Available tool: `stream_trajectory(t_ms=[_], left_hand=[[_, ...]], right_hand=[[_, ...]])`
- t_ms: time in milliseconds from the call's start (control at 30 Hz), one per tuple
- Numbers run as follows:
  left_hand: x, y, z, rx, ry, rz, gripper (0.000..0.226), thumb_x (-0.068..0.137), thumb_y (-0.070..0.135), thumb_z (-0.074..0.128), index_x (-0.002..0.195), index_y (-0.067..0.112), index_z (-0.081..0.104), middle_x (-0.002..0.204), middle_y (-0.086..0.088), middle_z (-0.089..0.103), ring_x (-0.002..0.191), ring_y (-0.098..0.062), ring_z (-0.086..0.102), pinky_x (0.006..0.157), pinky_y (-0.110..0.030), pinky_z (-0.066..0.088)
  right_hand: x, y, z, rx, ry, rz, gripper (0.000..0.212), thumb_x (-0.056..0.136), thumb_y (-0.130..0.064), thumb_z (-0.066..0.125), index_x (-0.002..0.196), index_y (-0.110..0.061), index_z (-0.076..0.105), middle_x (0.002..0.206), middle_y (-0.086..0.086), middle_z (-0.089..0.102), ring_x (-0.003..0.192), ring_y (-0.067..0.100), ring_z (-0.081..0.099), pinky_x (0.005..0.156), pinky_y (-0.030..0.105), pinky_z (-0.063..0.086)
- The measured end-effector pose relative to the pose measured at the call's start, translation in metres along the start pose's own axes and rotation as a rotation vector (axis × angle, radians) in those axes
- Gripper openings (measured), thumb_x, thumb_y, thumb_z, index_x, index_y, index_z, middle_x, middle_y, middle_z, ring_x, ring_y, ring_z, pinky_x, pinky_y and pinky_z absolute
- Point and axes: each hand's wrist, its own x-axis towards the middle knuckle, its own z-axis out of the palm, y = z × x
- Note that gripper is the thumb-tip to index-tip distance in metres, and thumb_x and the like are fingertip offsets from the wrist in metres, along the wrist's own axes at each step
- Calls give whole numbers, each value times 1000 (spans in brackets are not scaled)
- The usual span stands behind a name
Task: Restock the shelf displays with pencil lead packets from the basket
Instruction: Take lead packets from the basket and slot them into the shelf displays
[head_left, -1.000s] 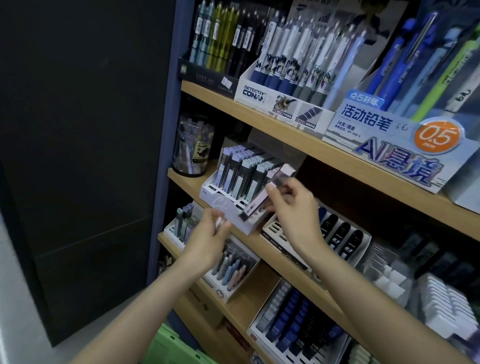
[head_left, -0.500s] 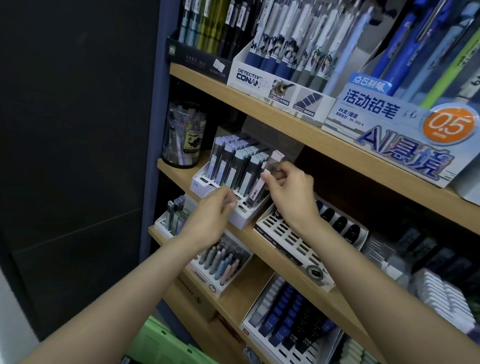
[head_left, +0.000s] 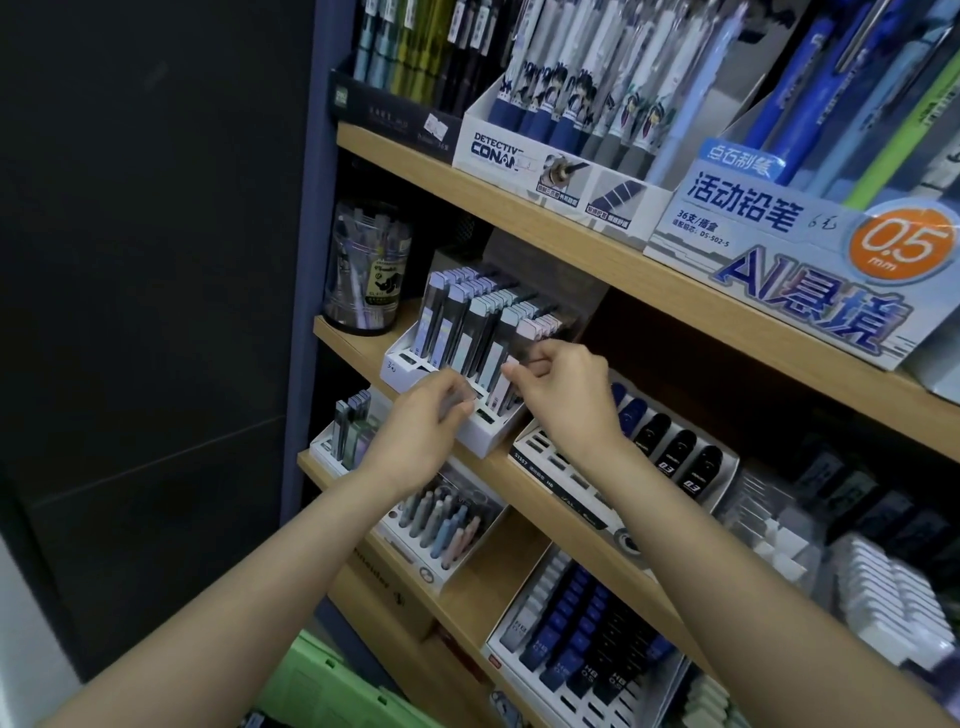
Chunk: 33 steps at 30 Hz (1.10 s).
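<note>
A white slotted display box (head_left: 480, 439) sits on the middle wooden shelf, holding rows of upright pencil lead packets (head_left: 467, 322) with pale blue, lilac and pink caps. My right hand (head_left: 563, 395) pinches a pink-capped lead packet (head_left: 524, 358) standing at the right end of the box. My left hand (head_left: 423, 423) is at the box's front edge, fingers curled round a small packet (head_left: 460, 405) that is mostly hidden. A green basket (head_left: 322, 680) shows at the bottom, partly covered by my left forearm.
A clear jar of pens (head_left: 363, 265) stands left of the box. A second white slotted tray with black 0.3 lead cases (head_left: 675, 452) lies to the right. Pen displays (head_left: 550, 93) fill the upper shelf; more lead trays (head_left: 582, 644) sit on the lower shelves.
My right hand has lowered the pink-capped packet from a tilt above the box into the right-hand row. My left hand rose from the lower shelf to the box's front edge.
</note>
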Motion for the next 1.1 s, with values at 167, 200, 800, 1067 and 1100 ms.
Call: stream_trajectory(t_ms=[167,200,800,1067,1100], left_hand=[[-2,6,-3,-27,-5,-36,7,97,18,50,90,19,52,122,-8,59,118,-21,53,89,-26,40],[-3,7,-3,-32,3,-36,6,97,19,51,91,18,53,120,-7,60,113,-22,54,87,-28,42],[-50,53,0,-812,41,-287,16,92,11,58,108,8,55,84,-6,60,71,-13,63,70,-24,53],[-79,66,40,-473,-27,-197,13,87,24,64,88,12,60,91,-14,67,81,-19,64,65,-16,50],[-83,69,46,-448,-49,-182,12,87,23,64,88,13,59,91,-14,68,81,-20,64,67,-19,51]], right_hand=[[0,-7,-1,-155,-4,105,28,84,-42,68,78,-16,69,73,-3,68,71,15,63,60,27,49],[-1,-9,-1,-165,-1,110,28,84,-43,68,74,-17,68,69,-3,66,68,15,62,57,26,47],[-98,-28,-36,804,-414,310,11,98,-16,49,106,-9,52,85,2,63,69,11,65,66,25,58],[-125,8,-93,643,-156,221,15,94,-11,57,107,-11,64,95,1,67,83,9,65,77,26,57],[-129,15,-99,530,-175,188,11,93,-15,59,102,-16,65,94,-2,67,84,8,64,78,24,55]])
